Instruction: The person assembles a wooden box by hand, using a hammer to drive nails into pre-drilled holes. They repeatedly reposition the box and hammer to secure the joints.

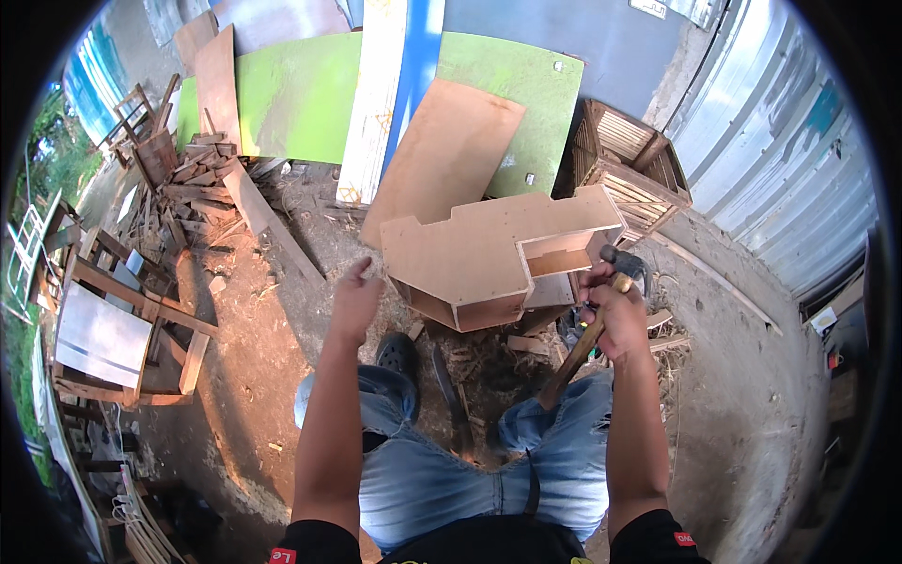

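A light plywood box (pixel 460 246) with notched edges and open compartments stands on the ground in front of me. My left hand (pixel 357 303) is raised beside its left end, index finger stretched and the others partly curled; nothing shows in it. At the box's right end, my right hand (pixel 617 318) is closed around a hammer (pixel 575 359). Its wooden handle slants down toward my right knee, and the dark head is up by the box's open compartment. Between my feet lies a long, dark, curved blade (pixel 449 387), its lower end close to my legs.
Leaning behind the box are a plywood sheet (pixel 451 150) and green panels (pixel 301 99). A slatted wooden crate (pixel 634 169) stands at the back right. Scrap wood (pixel 202 179) is piled at the far left, above broken wooden frames (pixel 141 320). Corrugated metal sheeting (pixel 770 122) walls the right.
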A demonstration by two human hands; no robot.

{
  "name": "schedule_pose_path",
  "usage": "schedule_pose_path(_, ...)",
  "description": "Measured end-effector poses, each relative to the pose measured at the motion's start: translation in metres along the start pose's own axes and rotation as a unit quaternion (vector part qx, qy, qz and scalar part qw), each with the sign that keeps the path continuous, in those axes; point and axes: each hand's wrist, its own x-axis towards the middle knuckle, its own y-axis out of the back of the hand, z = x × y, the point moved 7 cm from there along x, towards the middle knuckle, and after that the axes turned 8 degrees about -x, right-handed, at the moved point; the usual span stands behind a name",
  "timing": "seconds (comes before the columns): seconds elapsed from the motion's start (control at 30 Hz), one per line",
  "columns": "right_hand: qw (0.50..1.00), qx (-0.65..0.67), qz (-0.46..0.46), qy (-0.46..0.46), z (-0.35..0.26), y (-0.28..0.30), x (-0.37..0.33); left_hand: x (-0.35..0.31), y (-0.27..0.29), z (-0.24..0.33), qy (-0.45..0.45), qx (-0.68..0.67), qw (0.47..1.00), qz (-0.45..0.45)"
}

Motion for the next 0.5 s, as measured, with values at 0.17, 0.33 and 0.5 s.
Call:
schedule_pose_path(0.17,0.989,-0.119,-0.077,0.045,-0.005,-0.068,-0.038,-0.022,-0.033,0.060,0.069,-0.655,0.699,-0.278)
schedule_pose_path(0.33,0.909,-0.282,-0.135,0.277,-0.011,-0.144,-0.050,-0.064,-0.100,0.062,0.159,-0.673,0.681,-0.242)
schedule_pose_path(0.5,0.838,-0.414,-0.148,0.322,-0.003,-0.161,-0.044,-0.077,-0.116,0.055,0.220,-0.661,0.681,-0.224)
